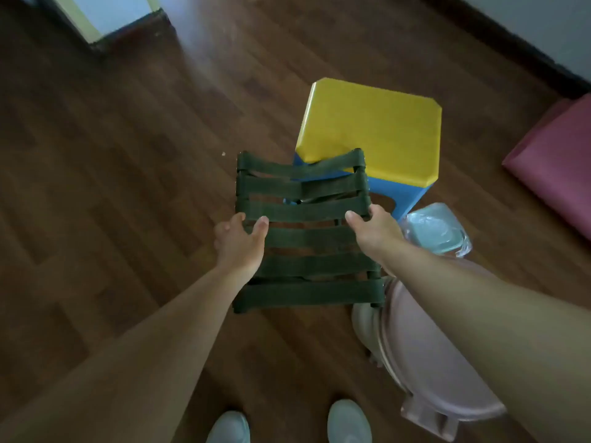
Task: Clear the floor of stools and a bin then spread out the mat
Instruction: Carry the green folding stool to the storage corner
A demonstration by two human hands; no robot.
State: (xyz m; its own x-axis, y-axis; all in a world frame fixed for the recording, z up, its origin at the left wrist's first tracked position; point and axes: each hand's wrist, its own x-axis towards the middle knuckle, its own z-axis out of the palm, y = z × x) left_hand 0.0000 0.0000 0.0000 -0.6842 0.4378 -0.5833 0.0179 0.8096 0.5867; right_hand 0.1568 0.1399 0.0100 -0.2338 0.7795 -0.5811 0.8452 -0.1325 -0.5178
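Observation:
A folding stool (303, 231) with a seat of dark green webbing straps is in the middle of the view. My left hand (238, 244) grips its left edge, thumb on top of the straps. My right hand (372, 227) grips its right edge. Just behind it stands a yellow-topped stool (377, 129) with blue legs. A small bin (438, 228) lined with a clear bag stands to the right of the blue legs. A pale pink plastic stool (428, 356) sits at lower right, partly under my right forearm. A rolled pink mat (556, 161) lies at the right edge.
Dark wooden floor (112, 203) stretches open to the left. A doorway (105, 17) with a light frame is at the top left. A wall with dark skirting runs along the top right. My two light shoes (350, 423) show at the bottom.

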